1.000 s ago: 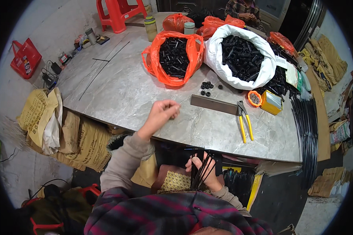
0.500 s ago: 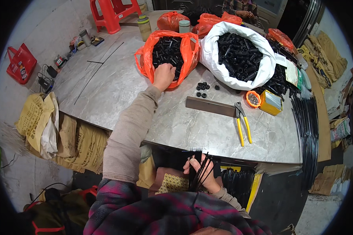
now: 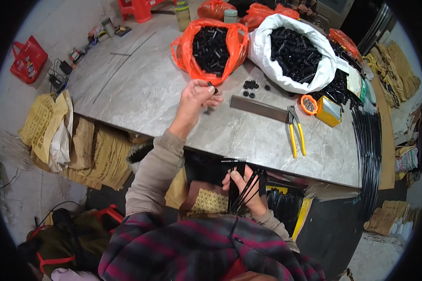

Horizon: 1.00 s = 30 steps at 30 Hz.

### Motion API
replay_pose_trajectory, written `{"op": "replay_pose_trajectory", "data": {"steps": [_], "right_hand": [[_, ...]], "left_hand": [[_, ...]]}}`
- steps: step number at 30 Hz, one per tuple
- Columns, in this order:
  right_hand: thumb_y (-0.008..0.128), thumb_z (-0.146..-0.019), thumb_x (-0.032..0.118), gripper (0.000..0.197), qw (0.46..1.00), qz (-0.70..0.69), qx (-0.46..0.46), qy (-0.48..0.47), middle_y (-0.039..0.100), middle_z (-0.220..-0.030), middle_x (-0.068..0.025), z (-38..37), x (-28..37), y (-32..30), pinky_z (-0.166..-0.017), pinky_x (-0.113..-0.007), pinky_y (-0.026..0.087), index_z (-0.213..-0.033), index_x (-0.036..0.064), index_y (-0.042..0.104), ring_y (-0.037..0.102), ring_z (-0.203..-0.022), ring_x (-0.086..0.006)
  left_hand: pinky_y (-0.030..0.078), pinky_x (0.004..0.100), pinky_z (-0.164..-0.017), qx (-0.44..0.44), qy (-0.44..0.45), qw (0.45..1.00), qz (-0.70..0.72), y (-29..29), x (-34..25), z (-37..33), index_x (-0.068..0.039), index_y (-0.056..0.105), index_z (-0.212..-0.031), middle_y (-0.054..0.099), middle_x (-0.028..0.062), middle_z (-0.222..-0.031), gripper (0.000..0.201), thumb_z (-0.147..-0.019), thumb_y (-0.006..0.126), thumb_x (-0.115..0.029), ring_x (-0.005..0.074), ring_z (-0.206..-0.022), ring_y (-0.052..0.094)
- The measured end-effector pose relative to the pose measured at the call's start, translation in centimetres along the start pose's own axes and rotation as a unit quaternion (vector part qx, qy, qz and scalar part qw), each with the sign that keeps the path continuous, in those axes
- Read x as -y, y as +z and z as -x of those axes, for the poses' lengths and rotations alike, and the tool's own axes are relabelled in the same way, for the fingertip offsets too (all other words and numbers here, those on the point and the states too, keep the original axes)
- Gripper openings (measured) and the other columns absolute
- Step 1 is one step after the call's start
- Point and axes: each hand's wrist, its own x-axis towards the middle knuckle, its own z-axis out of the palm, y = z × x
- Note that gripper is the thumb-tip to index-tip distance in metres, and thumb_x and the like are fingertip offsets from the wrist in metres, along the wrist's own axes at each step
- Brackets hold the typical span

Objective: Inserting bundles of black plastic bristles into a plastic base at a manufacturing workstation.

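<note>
Rods [image 3: 234, 199] in the right hand [image 3: 252, 195] look thin, black and fanned

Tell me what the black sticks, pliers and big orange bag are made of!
Sticks in the right hand: plastic or coated metal, unclear which; they look smooth and black. Pliers: likely metal, with a dull grey head; glossy yellow grips look like plastic. Orange bag: probably thin plastic, judging by its shiny crinkles.
</note>
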Motion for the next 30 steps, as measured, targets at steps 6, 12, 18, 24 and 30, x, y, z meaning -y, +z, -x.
{"op": "replay_pose_trajectory", "data": {"steps": [6, 12, 18, 24, 30], "right_hand": [[0.055, -0.103, 0.019, 0.021, 0.999, 0.042, 0.009, 0.016, 0.067, -0.082, -0.0122, 0.3, 0.3, 0.8, -0.064, -0.029, 0.055, -0.109, -0.0017, 0.057, 0.066, -0.067, -0.018], [0.057, -0.103, 0.021, 0.024, 1.0, 0.028, 0.014, 0.006, 0.067, -0.083, -0.0122, 0.9, 0.4, 1.5, -0.065, -0.029, 0.055, -0.11, -0.0023, 0.057, 0.065, -0.068, -0.0176], [0.056, -0.104, 0.019, 0.023, 0.999, 0.032, 0.013, -0.006, 0.067, -0.083, -0.012, 1.5, 0.2, 1.3, -0.065, -0.029, 0.055, -0.112, -0.0026, 0.057, 0.065, -0.067, -0.0177], [0.056, -0.104, 0.019, 0.023, 0.999, 0.034, 0.017, -0.012, 0.067, -0.083, -0.0118, 1.8, 0.5, 1.5, -0.065, -0.028, 0.055, -0.112, -0.0026, 0.057, 0.065, -0.067, -0.0171], [0.057, -0.104, 0.019, 0.022, 0.999, 0.035, 0.011, -0.007, 0.067, -0.083, -0.0113, 1.8, 0.4, 1.7, -0.064, -0.028, 0.055, -0.112, -0.0023, 0.057, 0.065, -0.067, -0.0167]], "left_hand": [[0.058, 0.0321, -0.089, 0.092, -0.139, 0.957, 0.237, -1.0, 1.2, 9.8, 0.0, 0.052, -0.127, 0.068, 0.0212, -0.119, 0.033, -0.096, 0.064, -0.006, 0.0247, -0.101, 0.07], [0.058, 0.0307, -0.09, 0.088, -0.166, 0.931, 0.314, -0.6, 2.7, 14.9, -0.001, 0.045, -0.138, 0.065, 0.0214, -0.123, 0.043, -0.097, 0.061, -0.004, 0.0234, -0.103, 0.07], [0.058, 0.0298, -0.09, 0.09, -0.2, 0.915, 0.338, -0.6, 4.1, 16.5, 0.0, 0.045, -0.139, 0.063, 0.0223, -0.125, 0.042, -0.099, 0.057, -0.002, 0.023, -0.105, 0.069], [0.058, 0.0296, -0.091, 0.096, -0.199, 0.918, 0.33, -0.3, 3.5, 16.9, 0.001, 0.046, -0.14, 0.062, 0.0222, -0.127, 0.042, -0.099, 0.056, -0.001, 0.0226, -0.106, 0.069], [0.055, 0.0312, -0.096, 0.091, -0.206, 0.925, 0.306, -0.6, 3.6, 17.1, 0.004, 0.049, -0.136, 0.062, 0.0213, -0.128, 0.038, -0.1, 0.055, -0.003, 0.0233, -0.109, 0.068]]}}
